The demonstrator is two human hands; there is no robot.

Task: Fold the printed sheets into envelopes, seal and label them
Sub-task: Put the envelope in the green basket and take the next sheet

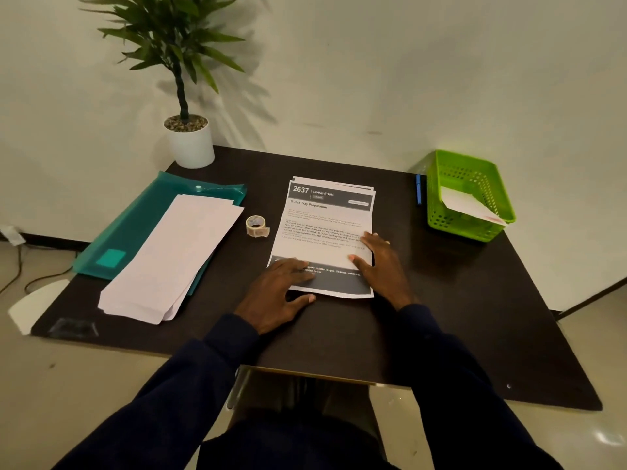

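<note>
Fingers (292,267) of the left hand (280,293) lie straight and spread on the lower left corner of the top printed sheet (325,228); the thumb rests at its near edge. The right hand (381,266) presses flat on the sheet's right edge, fingers relaxed, holding nothing. The sheets form a stack at the centre of the dark table (475,300). A sticker roll (257,226) stands just left of the stack; white envelopes (173,256) lie further left on a teal folder (135,218). Right rear: blue pen (419,189) beside a green basket (441,184). Left rear: potted plant (190,144).
</note>
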